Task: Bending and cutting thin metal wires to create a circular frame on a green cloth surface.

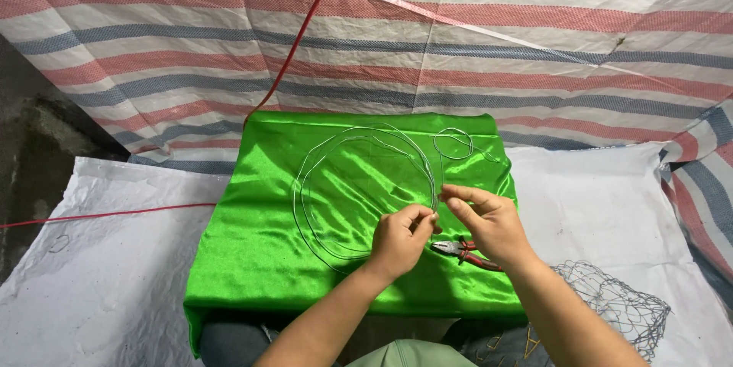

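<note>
A coil of thin silver wire (336, 155) lies in big loops on a shiny green cloth (252, 222) spread over a low stand. My left hand (401, 239) pinches the wire at the coil's right side. My right hand (489, 222) pinches the same wire just to the right, fingertips nearly touching the left hand's. A smaller wire loop (453, 143) lies near the cloth's far right corner. Red-handled pliers (462, 251) rest on the cloth under my right hand, partly hidden by it.
A piece of wire mesh (618, 302) lies on white sheeting (114, 275) at the lower right. A striped red, blue and white tarp (458, 46) covers the ground beyond. A red cord (301, 31) runs from the top to the cloth's far left corner.
</note>
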